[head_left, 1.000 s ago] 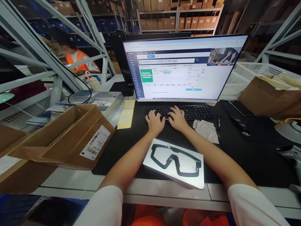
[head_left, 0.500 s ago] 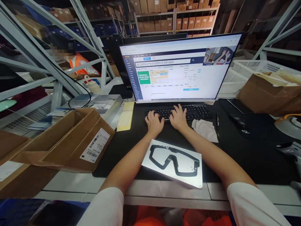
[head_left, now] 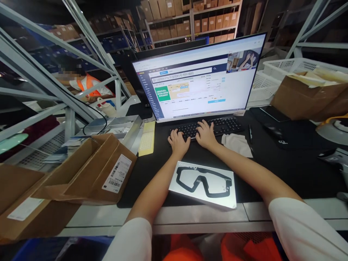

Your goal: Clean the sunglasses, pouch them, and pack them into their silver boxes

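Black keyboard (head_left: 225,125) underlay your left hand (head_left: 179,143) and right hand (head_left: 206,136), grips spread, empty; typing seemed underway, next needing keystrokes.

Both hands lie palm down, side by side and apart, thumbs turned inward toward each other. The left hand (head_left: 179,144) has its fingers (head_left: 174,135) spread and gently bent, pointing forward from the palm; behind it, the left forearm (head_left: 156,189) runs back and outward to the left. The right hand (head_left: 206,137), slightly farther forward than the left, shows similarly parted, curved fingers. Behind it, the right forearm (head_left: 251,172) slants back and outward to the right. Light short sleeves (head_left: 133,239) cover both upper arms, well behind the hands.
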The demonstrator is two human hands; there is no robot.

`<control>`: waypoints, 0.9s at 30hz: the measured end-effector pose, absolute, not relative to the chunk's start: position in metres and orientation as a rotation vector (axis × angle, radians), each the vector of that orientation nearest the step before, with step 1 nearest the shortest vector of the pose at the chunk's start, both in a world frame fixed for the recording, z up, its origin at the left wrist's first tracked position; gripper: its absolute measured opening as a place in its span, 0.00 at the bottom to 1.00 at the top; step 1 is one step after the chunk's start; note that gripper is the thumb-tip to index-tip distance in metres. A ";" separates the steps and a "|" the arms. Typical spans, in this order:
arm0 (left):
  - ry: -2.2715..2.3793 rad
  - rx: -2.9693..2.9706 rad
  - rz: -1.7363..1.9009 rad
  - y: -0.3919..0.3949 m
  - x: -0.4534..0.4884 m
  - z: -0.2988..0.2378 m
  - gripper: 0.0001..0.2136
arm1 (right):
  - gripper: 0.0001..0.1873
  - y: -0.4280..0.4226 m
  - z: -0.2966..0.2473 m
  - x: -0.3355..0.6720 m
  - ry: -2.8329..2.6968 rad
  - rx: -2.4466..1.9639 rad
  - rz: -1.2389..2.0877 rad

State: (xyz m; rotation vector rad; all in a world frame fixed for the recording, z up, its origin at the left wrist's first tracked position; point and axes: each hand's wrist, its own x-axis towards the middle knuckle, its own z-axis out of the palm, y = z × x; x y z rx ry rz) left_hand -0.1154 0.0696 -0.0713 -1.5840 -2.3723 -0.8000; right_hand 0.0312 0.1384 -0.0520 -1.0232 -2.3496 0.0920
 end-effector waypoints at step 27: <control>-2.417 -1.668 -0.787 0.066 -0.120 -0.070 0.20 | 0.24 0.190 -0.057 0.088 -2.410 -1.282 0.046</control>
